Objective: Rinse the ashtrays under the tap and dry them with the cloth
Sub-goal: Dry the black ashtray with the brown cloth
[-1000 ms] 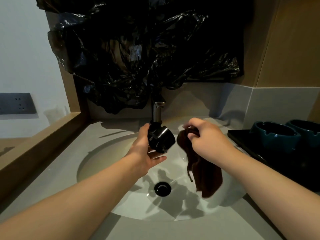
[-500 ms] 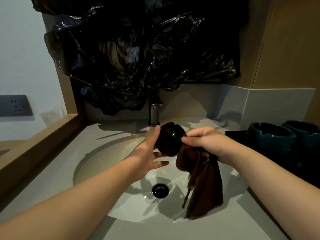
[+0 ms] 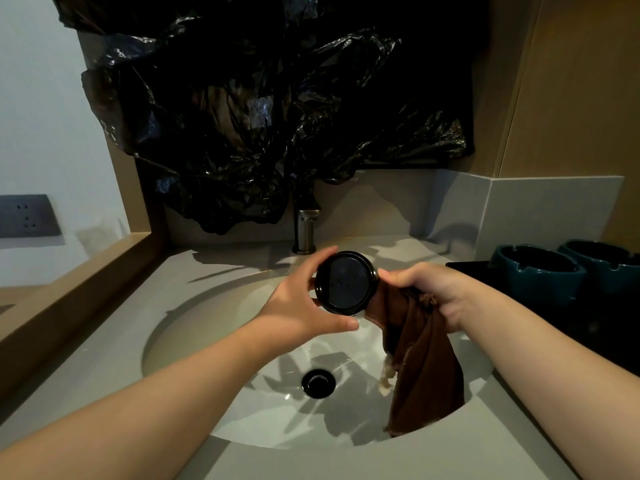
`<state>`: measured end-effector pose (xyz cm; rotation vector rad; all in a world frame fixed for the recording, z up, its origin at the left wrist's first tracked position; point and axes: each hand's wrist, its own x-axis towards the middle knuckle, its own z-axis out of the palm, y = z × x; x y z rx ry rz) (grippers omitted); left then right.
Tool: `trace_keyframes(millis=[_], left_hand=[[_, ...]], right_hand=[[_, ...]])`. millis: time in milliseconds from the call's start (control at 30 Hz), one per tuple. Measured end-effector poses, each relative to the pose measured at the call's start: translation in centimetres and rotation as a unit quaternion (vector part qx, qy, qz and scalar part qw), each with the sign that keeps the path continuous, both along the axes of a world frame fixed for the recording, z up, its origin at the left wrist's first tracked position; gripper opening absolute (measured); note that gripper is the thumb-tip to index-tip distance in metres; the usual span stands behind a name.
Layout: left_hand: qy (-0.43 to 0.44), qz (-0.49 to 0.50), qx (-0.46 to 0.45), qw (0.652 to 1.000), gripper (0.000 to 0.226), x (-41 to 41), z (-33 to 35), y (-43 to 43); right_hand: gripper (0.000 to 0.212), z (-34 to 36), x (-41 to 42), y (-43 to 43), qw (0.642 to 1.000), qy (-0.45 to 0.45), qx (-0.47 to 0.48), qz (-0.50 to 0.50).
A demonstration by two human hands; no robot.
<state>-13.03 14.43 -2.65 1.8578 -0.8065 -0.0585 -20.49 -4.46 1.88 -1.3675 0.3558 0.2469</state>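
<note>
L hand (image 3: 298,299) is gripping the black ashtray (image 3: 346,282) over the sink (image 3: 194,327), having moved it off the tap (image 3: 306,230) & turned its round face up. R hand (image 3: 426,292), pinching the brown cloth (image 3: 422,368), is now touching its rim, so rinse prob done and drying is starting.

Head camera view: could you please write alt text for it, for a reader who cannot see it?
A person's left hand holds a dark ashtray over a white sink, its round face toward the camera, while the right hand grips a brown cloth against its rim. Two teal ashtrays stand on the right.
</note>
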Motion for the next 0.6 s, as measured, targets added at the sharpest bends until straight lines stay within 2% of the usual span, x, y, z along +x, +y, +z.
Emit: trace_keyframes(millis=[200, 267, 333, 400, 467, 533, 600], left_hand=[[-0.069, 0.036, 0.048, 0.996, 0.088, -0.5, 0.1, 0.0], [-0.090, 0.045, 0.060, 0.993, 0.081, -0.8, 0.4, 0.1], [-0.099, 0.046, 0.070, 0.992, 0.075, -1.0, 0.6, 0.2], [-0.107, 0.049, 0.078, 0.990, 0.071, -1.1, 0.6, 0.3], [-0.113, 0.057, 0.087, 0.988, 0.069, -1.1, 0.6, 0.3], [-0.113, 0.068, 0.106, 0.986, 0.068, -1.3, 0.6, -0.1], [-0.109, 0.084, 0.123, 0.983, 0.068, -1.3, 0.5, -0.5]], right_hand=[[0.020, -0.5, 0.4, -0.4, 1.000, 0.009, -0.019, 0.011], [0.021, 0.1, 0.1, -0.2, 0.997, 0.029, -0.064, 0.005], [0.026, 0.7, 0.2, -0.4, 0.987, 0.027, -0.143, -0.071], [0.024, 1.5, 0.7, -0.5, 0.962, -0.016, -0.205, -0.181], [0.016, 2.3, 1.2, -0.1, 0.935, -0.088, -0.242, -0.243], [0.012, 2.3, 0.6, 1.2, 0.883, -0.213, -0.353, -0.224], [0.022, 1.4, -0.4, 3.4, 0.803, -0.325, -0.476, -0.153]])
